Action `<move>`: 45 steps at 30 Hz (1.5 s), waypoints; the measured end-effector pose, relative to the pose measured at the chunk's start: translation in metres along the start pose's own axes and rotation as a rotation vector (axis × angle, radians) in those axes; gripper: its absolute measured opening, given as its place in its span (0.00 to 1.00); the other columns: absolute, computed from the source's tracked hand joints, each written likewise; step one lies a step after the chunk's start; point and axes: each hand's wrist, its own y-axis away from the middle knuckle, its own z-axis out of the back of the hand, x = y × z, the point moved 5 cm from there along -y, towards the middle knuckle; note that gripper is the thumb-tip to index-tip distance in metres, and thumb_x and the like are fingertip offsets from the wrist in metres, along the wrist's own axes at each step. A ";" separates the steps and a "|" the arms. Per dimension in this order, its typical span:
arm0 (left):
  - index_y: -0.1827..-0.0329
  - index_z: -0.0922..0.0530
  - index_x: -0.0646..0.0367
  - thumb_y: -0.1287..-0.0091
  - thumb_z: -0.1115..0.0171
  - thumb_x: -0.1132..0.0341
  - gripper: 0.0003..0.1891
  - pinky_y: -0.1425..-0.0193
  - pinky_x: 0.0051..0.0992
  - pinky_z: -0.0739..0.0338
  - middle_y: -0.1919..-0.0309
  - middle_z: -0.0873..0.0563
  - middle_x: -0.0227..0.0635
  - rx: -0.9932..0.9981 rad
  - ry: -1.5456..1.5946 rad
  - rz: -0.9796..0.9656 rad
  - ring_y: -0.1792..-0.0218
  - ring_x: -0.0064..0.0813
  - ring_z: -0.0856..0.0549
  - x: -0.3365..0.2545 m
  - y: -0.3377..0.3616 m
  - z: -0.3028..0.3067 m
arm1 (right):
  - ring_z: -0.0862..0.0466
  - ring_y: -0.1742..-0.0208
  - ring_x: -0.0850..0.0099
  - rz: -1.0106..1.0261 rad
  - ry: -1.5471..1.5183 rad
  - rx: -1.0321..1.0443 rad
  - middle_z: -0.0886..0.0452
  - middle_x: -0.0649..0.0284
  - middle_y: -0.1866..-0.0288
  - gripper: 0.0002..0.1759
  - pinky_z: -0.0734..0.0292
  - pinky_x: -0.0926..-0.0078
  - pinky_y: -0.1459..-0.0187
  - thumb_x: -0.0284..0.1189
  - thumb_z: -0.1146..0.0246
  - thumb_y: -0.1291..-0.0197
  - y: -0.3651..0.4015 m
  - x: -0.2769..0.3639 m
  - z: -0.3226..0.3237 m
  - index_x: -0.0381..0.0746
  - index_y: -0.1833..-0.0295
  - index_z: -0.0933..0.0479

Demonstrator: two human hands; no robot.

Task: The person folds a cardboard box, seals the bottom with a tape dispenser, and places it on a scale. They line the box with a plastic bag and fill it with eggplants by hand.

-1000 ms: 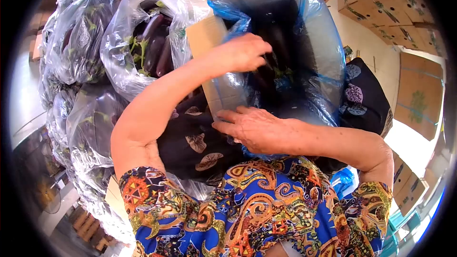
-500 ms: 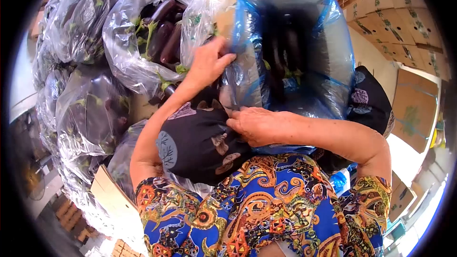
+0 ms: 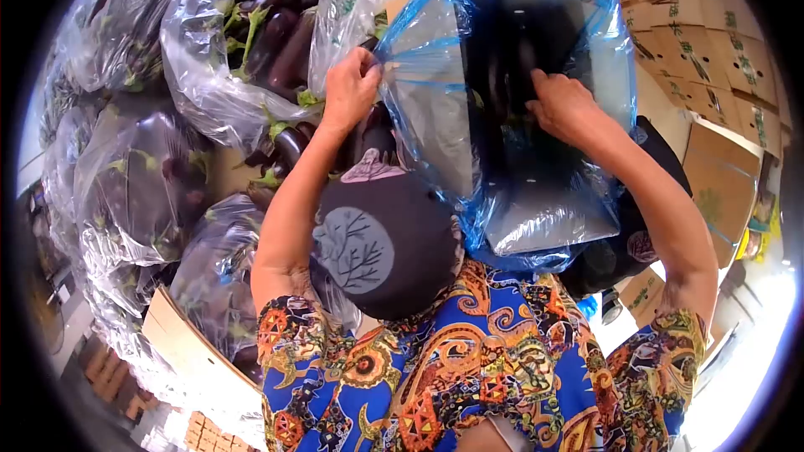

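Note:
My left hand (image 3: 352, 90) pinches the rim of a blue plastic bag (image 3: 423, 67) at its left edge, drawing the film out to the side. The bag lines a box, and dark eggplants (image 3: 498, 88) lie in its shadowy inside. Over these eggplants my right hand (image 3: 568, 107) reaches in from the right, thumb and forefinger apart, with nothing visible between them. Beside my left hand a clear bag (image 3: 197, 63) stands with its mouth wide, full of purple eggplants (image 3: 289, 46). A few loose eggplants (image 3: 291, 144) lie below it, near my left forearm.
Filled clear bags of eggplants (image 3: 138, 180) are piled along the left. Printed cardboard boxes (image 3: 703, 59) are stacked at the back right, and a brown carton (image 3: 724, 180) stands below them. A cardboard flap (image 3: 197, 335) sticks up at lower left. My knee (image 3: 389, 243) is against the lined box.
My right hand has moved from the bag's near left corner to above its inside. My left hand has shifted slightly left and up, and the bag's left side is now spread wider.

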 end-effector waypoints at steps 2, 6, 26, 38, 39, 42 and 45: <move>0.64 0.21 0.64 0.39 0.38 0.68 0.08 0.65 0.33 0.23 0.76 0.16 0.42 0.023 0.069 0.040 0.73 0.35 0.16 0.002 0.001 -0.003 | 0.20 0.51 0.43 0.036 -0.009 0.042 0.20 0.42 0.55 0.20 0.24 0.49 0.50 0.33 0.36 0.39 -0.011 -0.002 -0.021 0.34 0.47 0.30; 0.64 0.21 0.64 0.36 0.38 0.69 0.06 0.67 0.25 0.25 0.76 0.17 0.32 0.160 0.352 0.256 0.74 0.21 0.20 0.009 0.004 -0.011 | 0.21 0.47 0.42 0.213 -0.158 -0.091 0.23 0.42 0.46 0.21 0.24 0.50 0.48 0.31 0.36 0.42 -0.021 0.034 -0.033 0.34 0.45 0.28; 0.49 0.20 0.61 0.32 0.40 0.69 0.11 0.55 0.22 0.25 0.56 0.16 0.31 -0.168 0.785 0.392 0.59 0.21 0.18 -0.002 0.011 0.043 | 0.20 0.48 0.75 -0.110 -1.275 -0.205 0.20 0.62 0.49 0.29 0.23 0.78 0.45 0.37 0.30 0.41 0.064 -0.053 0.096 0.33 0.39 0.27; 0.44 0.23 0.60 0.48 0.24 0.61 0.29 0.51 0.33 0.20 0.55 0.15 0.45 0.233 0.281 -0.644 0.55 0.42 0.15 -0.244 -0.009 0.029 | 0.17 0.53 0.76 0.349 -0.572 -0.591 0.17 0.64 0.56 0.20 0.22 0.76 0.50 0.28 0.26 0.45 0.086 0.069 0.162 0.36 0.48 0.23; 0.45 0.23 0.61 0.48 0.23 0.60 0.29 0.51 0.33 0.20 0.58 0.15 0.45 0.288 0.307 -0.570 0.57 0.43 0.15 -0.241 -0.016 0.020 | 0.16 0.55 0.74 0.326 -0.629 -0.588 0.17 0.62 0.57 0.20 0.21 0.75 0.52 0.32 0.26 0.45 0.080 0.060 0.161 0.36 0.50 0.22; 0.42 0.24 0.61 0.45 0.24 0.64 0.28 0.48 0.24 0.23 0.59 0.14 0.33 0.358 0.293 -0.382 0.55 0.24 0.17 -0.212 -0.036 0.006 | 0.15 0.58 0.62 0.207 -0.626 -0.639 0.17 0.56 0.61 0.19 0.20 0.67 0.55 0.39 0.29 0.46 0.053 0.012 0.145 0.37 0.55 0.22; 0.46 0.22 0.58 0.45 0.25 0.66 0.24 0.43 0.27 0.25 0.56 0.16 0.33 0.417 0.363 -0.294 0.53 0.26 0.18 -0.185 -0.036 -0.004 | 0.19 0.54 0.53 0.377 -0.152 -0.350 0.20 0.55 0.59 0.09 0.22 0.55 0.53 0.29 0.35 0.46 0.031 -0.001 0.080 0.39 0.60 0.23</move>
